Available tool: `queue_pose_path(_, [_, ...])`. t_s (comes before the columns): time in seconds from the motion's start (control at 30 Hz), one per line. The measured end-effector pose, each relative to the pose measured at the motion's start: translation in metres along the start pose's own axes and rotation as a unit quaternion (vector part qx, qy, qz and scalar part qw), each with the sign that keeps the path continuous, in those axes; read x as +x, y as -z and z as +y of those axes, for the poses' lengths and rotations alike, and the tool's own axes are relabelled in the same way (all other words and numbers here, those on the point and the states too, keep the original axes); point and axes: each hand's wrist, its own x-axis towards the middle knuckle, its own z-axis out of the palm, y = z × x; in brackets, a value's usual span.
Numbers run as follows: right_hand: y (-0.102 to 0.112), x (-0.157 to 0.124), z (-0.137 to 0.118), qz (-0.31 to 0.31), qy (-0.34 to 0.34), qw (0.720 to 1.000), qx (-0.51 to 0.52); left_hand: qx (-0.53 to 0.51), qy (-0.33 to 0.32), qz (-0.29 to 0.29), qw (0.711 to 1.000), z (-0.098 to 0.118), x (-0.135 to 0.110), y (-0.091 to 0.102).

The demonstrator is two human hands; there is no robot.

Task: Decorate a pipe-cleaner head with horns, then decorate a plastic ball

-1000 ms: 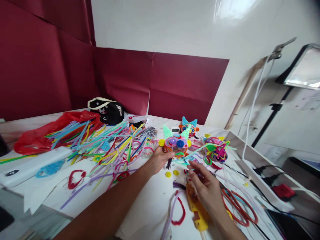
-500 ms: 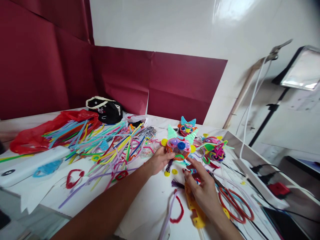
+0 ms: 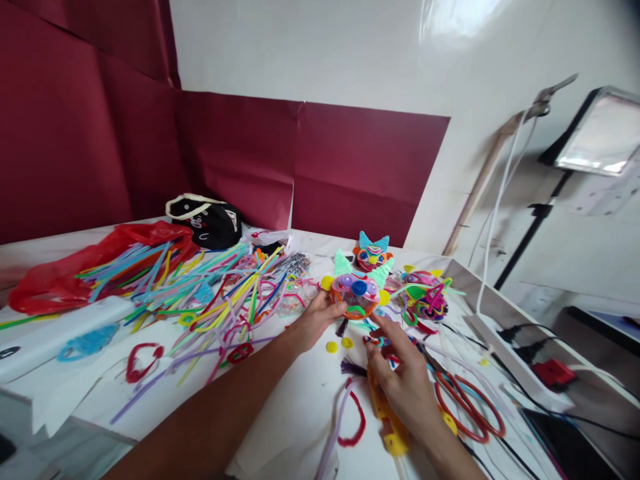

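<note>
My left hand [image 3: 320, 319] is closed on the left side of a pipe-cleaner animal head [image 3: 357, 297]. The head has mint-green ears, a blue nose, purple eyes and yellow round pieces at its sides. My right hand [image 3: 403, 367] is just below it, index finger and thumb apart, the index fingertip close to the head's lower edge. Partly hidden under that hand lies a yellow glue gun [image 3: 393, 430]. Two yellow discs [image 3: 331, 347] and a dark purple tassel [image 3: 354, 367] rest on the table between my hands. A red pipe-cleaner loop [image 3: 356, 427] curves nearer to me.
Many loose pipe cleaners [image 3: 215, 293] and a red plastic bag [image 3: 140, 237] spread on the left. A black pouch [image 3: 215, 223] stands behind. Beyond my hands are a blue-eared head [image 3: 373, 253] and a multicoloured piece [image 3: 425, 297]. Scissors [image 3: 470, 407] and a power strip [image 3: 525, 367] are right.
The head in my left hand has tipped slightly, and less of the dark tassel below it shows. The whole view has shifted a little; my right hand is nearly still.
</note>
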Motion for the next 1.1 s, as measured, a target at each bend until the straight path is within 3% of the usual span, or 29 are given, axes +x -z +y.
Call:
queue_pose_path(0.13, [0.000, 0.001, -0.001, 0.007, 0.020, 1.000, -0.012, 0.017, 0.002, 0.012, 1.000, 0.000, 0.000, 0.000])
queue_pose_path(0.4, [0.001, 0.002, -0.004, -0.001, 0.028, 1.000, -0.012, 0.054, -0.006, -0.022, 0.998, 0.002, 0.001, -0.002])
queue_pose_path(0.57, [0.000, 0.002, -0.005, -0.017, 0.010, 1.000, 0.000, 0.048, 0.019, 0.000, 0.999, 0.001, 0.001, -0.002])
queue_pose_path(0.77, [0.000, 0.001, -0.006, -0.010, 0.034, 0.999, -0.005, 0.046, 0.039, 0.041, 0.997, -0.001, 0.000, 0.003])
queue_pose_path(1.1, [-0.002, -0.001, -0.004, -0.015, 0.069, 0.997, -0.023, 0.002, 0.093, 0.019, 0.995, -0.005, -0.003, 0.008])
